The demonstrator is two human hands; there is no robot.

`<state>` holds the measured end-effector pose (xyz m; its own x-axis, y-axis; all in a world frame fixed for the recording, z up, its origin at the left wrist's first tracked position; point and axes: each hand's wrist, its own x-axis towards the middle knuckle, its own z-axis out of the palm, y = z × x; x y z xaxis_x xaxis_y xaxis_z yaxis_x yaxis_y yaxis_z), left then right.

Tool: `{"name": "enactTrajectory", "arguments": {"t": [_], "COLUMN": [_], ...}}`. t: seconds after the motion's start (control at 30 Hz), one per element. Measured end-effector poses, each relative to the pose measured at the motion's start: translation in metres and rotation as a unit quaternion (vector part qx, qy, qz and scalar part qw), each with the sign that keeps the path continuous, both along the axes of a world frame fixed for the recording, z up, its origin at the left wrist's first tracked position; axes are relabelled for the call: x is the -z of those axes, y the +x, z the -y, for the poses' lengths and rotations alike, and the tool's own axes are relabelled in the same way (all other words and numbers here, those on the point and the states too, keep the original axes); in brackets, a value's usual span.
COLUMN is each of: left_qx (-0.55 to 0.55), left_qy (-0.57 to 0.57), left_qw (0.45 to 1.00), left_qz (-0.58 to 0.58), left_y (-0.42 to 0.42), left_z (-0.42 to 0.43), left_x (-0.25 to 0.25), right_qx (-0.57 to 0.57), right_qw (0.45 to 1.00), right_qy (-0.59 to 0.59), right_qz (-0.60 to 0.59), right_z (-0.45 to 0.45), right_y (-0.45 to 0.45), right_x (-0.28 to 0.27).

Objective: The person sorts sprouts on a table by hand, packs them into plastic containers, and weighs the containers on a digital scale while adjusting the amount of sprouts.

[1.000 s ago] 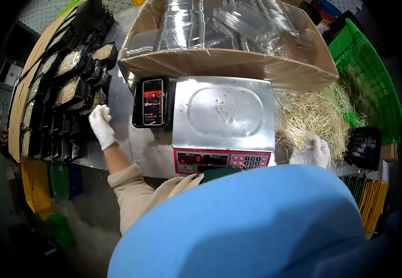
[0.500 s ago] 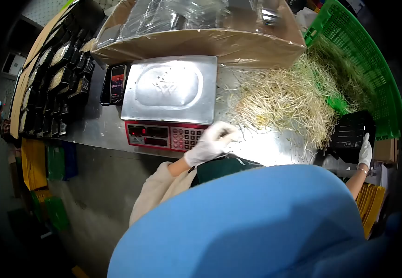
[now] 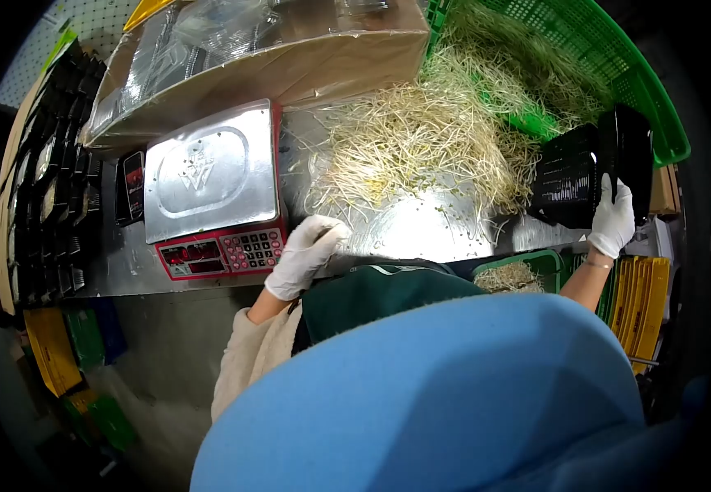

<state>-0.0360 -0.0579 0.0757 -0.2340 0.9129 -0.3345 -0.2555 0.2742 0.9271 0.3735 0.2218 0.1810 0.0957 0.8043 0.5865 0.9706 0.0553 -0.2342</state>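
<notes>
My left hand, in a white glove, is curled closed at the table's front edge, between the scale and a loose heap of bean sprouts. Whatever its fingers might hold is hidden. At the far right my gloved right hand grips a black plastic tray, thumb and fingers around its near end. More black trays lie right beside it, touching the heap's right side. The scale has a bare steel plate and a red keypad front.
A large cardboard box of clear plastic packs stands behind the scale. A green crate with sprouts leans at the back right. Filled black trays are stacked left. A phone lies by the scale; a green bin sits below the edge.
The camera view has swung right, so the table's things appear further left. My right hand has a black tray standing apart from the others. My left hand stays curled near the scale.
</notes>
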Motion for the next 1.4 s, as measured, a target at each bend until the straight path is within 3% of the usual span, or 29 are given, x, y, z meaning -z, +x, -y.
{"name": "enactTrajectory", "arguments": {"t": [0.07,0.1,0.13,0.17,0.23,0.27,0.3,0.33,0.4,0.47,0.53,0.57,0.6,0.67,0.77,0.8,0.87,0.93,1.0,1.03,1.07,1.1,1.13,1.2,1.23,1.27,1.3,1.37,1.4], "left_qx": [-0.011,-0.034,-0.056,-0.064,-0.111,-0.153,-0.197,-0.238,-0.329,-0.411,-0.420,-0.430,-0.434,-0.460,-0.464,-0.465,-0.437,-0.353,-0.286,-0.237,-0.186,-0.152,-0.115,-0.037,-0.056,-0.049,-0.078,-0.143,-0.173], "left_qy": [0.050,0.092,0.133,0.191,0.203,0.163,0.144,0.121,0.195,0.180,0.240,0.241,0.239,0.228,0.207,0.198,0.210,0.226,0.126,0.113,0.100,0.086,0.073,-0.042,-0.025,-0.012,0.012,0.043,0.051], "left_qw": [0.999,0.995,0.990,0.974,0.948,0.948,0.949,0.948,0.903,0.866,0.853,0.853,0.851,0.835,0.838,0.840,0.859,0.901,0.949,0.965,0.977,0.983,0.988,0.913,0.880,0.933,0.940,0.953,0.958], "left_qz": [0.011,0.005,-0.002,0.105,0.219,0.226,0.200,0.172,0.194,0.221,0.196,0.174,0.175,0.198,0.200,0.195,0.166,0.112,0.032,0.030,0.029,0.049,0.069,0.405,0.471,0.357,0.332,0.265,0.222], "left_y": [-0.024,-0.030,-0.036,-0.038,-0.040,-0.041,-0.049,-0.062,-0.090,-0.107,-0.111,-0.116,-0.114,-0.107,-0.109,-0.105,-0.106,-0.104,-0.074,-0.060,-0.047,-0.036,-0.026,-0.020,0.005,0.001,0.001,-0.003,-0.010], "left_z": [0.000,-0.007,-0.015,-0.025,-0.040,-0.043,-0.042,-0.037,-0.011,0.017,0.035,0.044,0.043,0.038,0.026,0.020,0.014,0.006,-0.011,-0.024,-0.039,-0.056,-0.070,-0.085,-0.084,-0.081,-0.076,-0.062,-0.056], "left_x": [-0.015,-0.035,-0.053,-0.058,-0.054,-0.049,-0.050,-0.051,-0.045,-0.051,-0.054,-0.047,-0.047,-0.048,-0.040,-0.043,-0.045,-0.050,-0.075,-0.070,-0.058,-0.030,0.008,0.064,0.013,0.024,0.015,-0.008,-0.014], "right_qx": [-0.272,-0.342,-0.497,-0.568,-0.678,-0.726,-0.727,-0.712,-0.634,-0.617,-0.496,-0.513,-0.522,-0.452,-0.437,-0.454,-0.452,-0.485,-0.480,-0.470,-0.464,-0.513,-0.528,-0.534,-0.565,-0.596,-0.601,-0.475,-0.438], "right_qw": [0.953,0.937,0.864,0.823,0.722,0.681,0.679,0.697,0.773,0.783,0.822,0.798,0.817,0.851,0.834,0.793,0.751,0.648,0.601,0.664,0.669,0.734,0.753,0.749,0.753,0.750,0.741,0.816,0.843], "right_qy": [0.120,0.060,0.051,0.010,-0.083,-0.008,0.073,0.000,-0.021,-0.078,-0.249,-0.290,-0.203,-0.249,-0.300,-0.398,-0.478,-0.501,-0.490,-0.495,-0.492,-0.422,-0.391,-0.355,-0.322,-0.286,-0.296,-0.320,-0.296], "right_qz": [-0.061,-0.034,-0.061,0.010,0.110,0.091,0.069,0.083,-0.012,-0.013,0.128,0.129,0.137,0.099,0.151,0.083,-0.051,-0.307,-0.410,-0.306,-0.309,-0.146,-0.023,0.166,0.095,0.025,-0.040,-0.079,-0.099], "right_z": [0.020,0.043,0.039,0.054,0.075,0.082,0.090,0.094,0.076,0.069,0.087,0.095,0.104,0.101,0.061,0.038,0.018,0.009,0.026,0.027,0.031,0.039,0.049,0.066,0.066,0.063,0.048,0.016,-0.016], "right_y": [-0.054,-0.098,-0.125,-0.162,-0.224,-0.247,-0.264,-0.277,-0.287,-0.288,-0.284,-0.287,-0.290,-0.304,-0.307,-0.302,-0.280,-0.253,-0.238,-0.232,-0.231,-0.236,-0.241,-0.244,-0.229,-0.213,-0.193,-0.152,-0.128], "right_x": [-0.011,-0.028,-0.011,-0.010,0.013,0.034,0.029,0.014,0.027,0.075,0.128,0.149,0.152,0.156,0.159,0.164,0.132,0.087,0.027,0.014,0.016,0.021,0.028,0.043,0.053,0.060,0.060,0.056,0.084]}}
